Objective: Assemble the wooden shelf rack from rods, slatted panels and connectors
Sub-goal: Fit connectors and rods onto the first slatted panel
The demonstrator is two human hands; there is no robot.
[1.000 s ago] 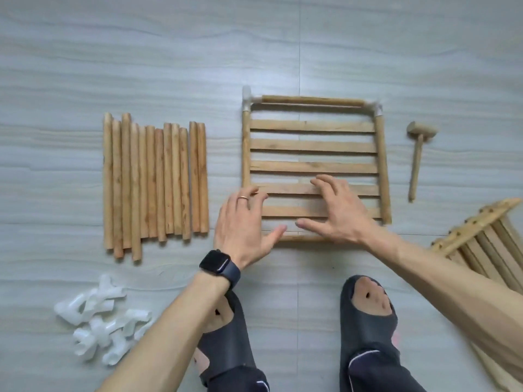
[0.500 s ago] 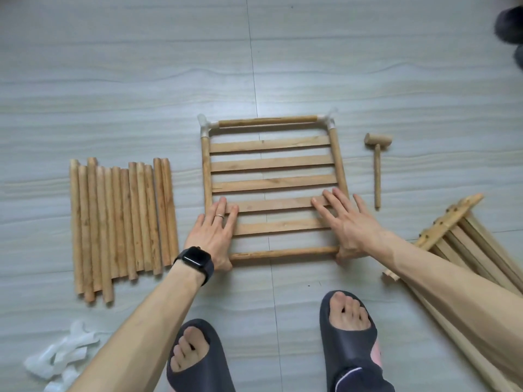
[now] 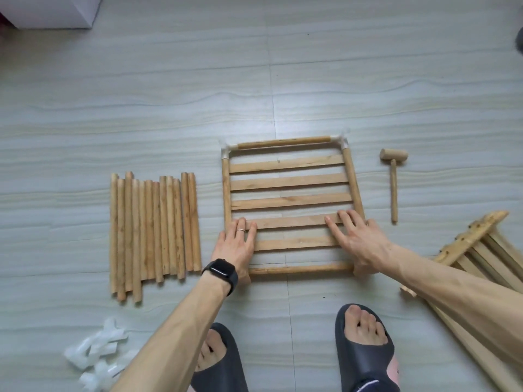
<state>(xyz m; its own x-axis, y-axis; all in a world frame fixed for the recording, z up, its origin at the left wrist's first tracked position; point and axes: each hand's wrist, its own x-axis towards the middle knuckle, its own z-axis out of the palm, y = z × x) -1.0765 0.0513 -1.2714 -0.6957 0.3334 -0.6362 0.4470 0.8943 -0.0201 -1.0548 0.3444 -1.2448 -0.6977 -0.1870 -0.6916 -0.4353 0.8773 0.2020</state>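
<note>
L hand [image 3: 236, 246] and R hand [image 3: 360, 241] both lie flat and open, fingers straight, pressing on the lower slats of the slatted panel [image 3: 288, 182]. The panel sits on the floor [image 3: 169, 80] just ahead of the person's slippers [image 3: 365, 360], btwn the row of loose rods [image 3: 152, 227] and the wooden mallet [image 3: 393, 176]. The palms cover the two near corners, so can't tell whether connectors are fitted there; the near rod [image 3: 300, 269] shows bare wood right up to each hand. Risk 1: an uneven push, one hand harder than the other, would prob. rack the frame; the R side rod [image 3: 352, 182] leans inward toward the far end vs. the L side rod [image 3: 226, 190]. Risk 2: a shove toward the far rod [image 3: 283, 142] could loosen it from the white corner connectors [image 3: 341, 140], esp. at the far-L corner, where the rod end looks not fully seated. Risk 3: slats may pop out if the side rods spread. Risk 4: the floor looks smooth and glossy, so the whole frame could slide away instead of closing up; nothing braces its far edge. Fingers lying across slat gaps could get pinched. The floor is pale grey tile or plank w/ wavy grain and thin joint lines. Spare connectors [image 3: 96, 355] lie in a heap near-L, more slatted panels [image 3: 481, 250] are stacked at R beside the R forearm, and a white box [image 3: 51, 12] stands at the far-L corner.
</note>
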